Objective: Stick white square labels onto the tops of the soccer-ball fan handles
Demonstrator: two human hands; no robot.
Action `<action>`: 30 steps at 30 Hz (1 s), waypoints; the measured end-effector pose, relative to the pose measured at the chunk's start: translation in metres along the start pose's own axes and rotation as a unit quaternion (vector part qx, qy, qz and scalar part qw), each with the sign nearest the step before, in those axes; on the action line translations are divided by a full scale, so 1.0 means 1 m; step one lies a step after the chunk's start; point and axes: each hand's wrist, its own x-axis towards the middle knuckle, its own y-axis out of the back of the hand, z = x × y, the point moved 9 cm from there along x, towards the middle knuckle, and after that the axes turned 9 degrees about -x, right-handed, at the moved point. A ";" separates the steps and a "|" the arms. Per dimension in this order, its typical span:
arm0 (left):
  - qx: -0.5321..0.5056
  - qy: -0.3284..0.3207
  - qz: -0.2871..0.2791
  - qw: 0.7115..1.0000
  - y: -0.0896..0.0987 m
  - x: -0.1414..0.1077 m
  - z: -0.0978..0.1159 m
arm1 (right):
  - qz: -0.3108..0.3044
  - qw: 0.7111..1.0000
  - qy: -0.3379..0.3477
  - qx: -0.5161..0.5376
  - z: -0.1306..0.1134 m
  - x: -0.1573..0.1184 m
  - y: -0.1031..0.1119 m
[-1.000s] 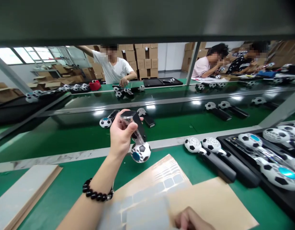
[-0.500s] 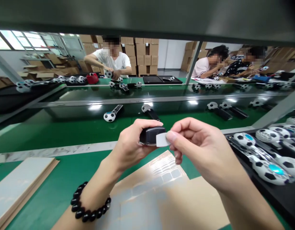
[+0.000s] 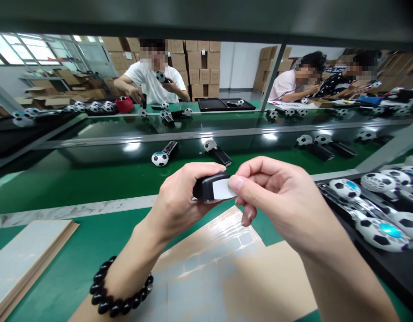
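Note:
A black part (image 3: 202,188) sits in my left hand (image 3: 179,197), with the fingers wrapped round it. My right hand (image 3: 270,188) pinches the right edge of a small white label (image 3: 222,189) between thumb and forefinger. The label lies over the end face of the black part. Below both hands is a backing sheet (image 3: 206,268) with rows of label outlines, lying on brown paper (image 3: 280,281). Just beyond my hands, two black handles with football-patterned heads, one at left (image 3: 160,158) and one at right (image 3: 220,154), rest on the green belt.
A stack of sheets (image 3: 28,264) lies at the left. A black tray (image 3: 370,264) of football-headed items stands at the right. Across the belt (image 3: 92,179) a person in a white shirt (image 3: 149,85) handles such an item; two more people sit at the right. A shelf edge crosses overhead.
The white label has moved left onto the black part and covers more of its face. The belt items have shifted slightly right in view. The person opposite has raised a football-patterned item.

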 end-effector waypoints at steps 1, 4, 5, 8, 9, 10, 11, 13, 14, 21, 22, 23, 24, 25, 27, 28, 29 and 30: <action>-0.003 0.003 -0.001 1.000 0.000 0.000 -0.001 | -0.003 1.000 -0.002 0.006 0.000 0.000 0.000; -0.009 0.009 -0.007 1.000 -0.001 0.000 -0.002 | -0.004 1.000 -0.002 0.008 -0.001 -0.001 -0.002; -0.008 0.008 -0.009 1.000 -0.001 0.000 -0.002 | 0.001 1.000 -0.001 0.002 -0.001 -0.001 -0.001; -0.006 0.002 -0.011 1.000 -0.001 0.001 0.000 | 0.019 1.000 0.004 -0.018 -0.004 -0.003 -0.001; -0.006 -0.002 -0.010 1.000 -0.002 0.001 0.001 | 0.022 0.999 0.003 -0.024 -0.004 -0.004 -0.001; -0.005 -0.006 -0.008 1.000 -0.002 0.001 0.002 | 0.023 0.999 0.002 -0.029 -0.004 -0.004 -0.001; -0.005 -0.009 -0.006 1.000 -0.001 0.001 0.002 | 0.023 0.999 0.003 -0.034 -0.005 -0.004 -0.002; -0.004 -0.012 -0.005 1.000 -0.002 0.001 0.003 | 0.024 0.999 0.007 -0.042 -0.006 -0.003 -0.002; -0.004 -0.012 -0.005 1.000 -0.002 0.001 0.002 | 0.025 0.999 0.011 -0.044 -0.007 -0.003 -0.002; -0.010 -0.004 -0.007 1.000 -0.001 0.000 0.000 | 0.023 0.998 0.012 -0.054 -0.009 -0.004 -0.001; -0.010 0.000 -0.008 1.000 -0.001 0.000 -0.001 | 0.023 0.998 0.011 -0.053 -0.009 -0.004 -0.001; -0.008 0.003 -0.009 1.000 -0.001 0.000 -0.001 | 0.024 0.998 0.011 -0.053 -0.009 -0.004 -0.001; -0.007 0.005 -0.010 1.000 -0.002 0.000 -0.001 | 0.025 0.998 0.012 -0.053 -0.009 -0.004 -0.001; -0.006 0.008 -0.011 1.000 -0.002 0.000 -0.002 | 0.026 0.998 0.014 -0.053 -0.009 -0.005 -0.001; -0.006 0.013 -0.011 1.000 -0.002 -0.001 -0.003 | 0.028 0.998 0.017 -0.055 -0.010 -0.005 -0.002; -0.007 0.015 -0.013 1.000 -0.002 -0.001 -0.003 | 0.029 0.998 0.017 -0.054 -0.010 -0.005 -0.002; -0.008 0.018 -0.013 1.000 -0.002 -0.001 -0.004 | 0.030 0.998 0.016 -0.052 -0.009 -0.005 -0.001; -0.008 0.021 -0.014 1.000 -0.002 -0.002 -0.005 | 0.030 0.998 0.012 -0.050 -0.008 -0.006 -0.001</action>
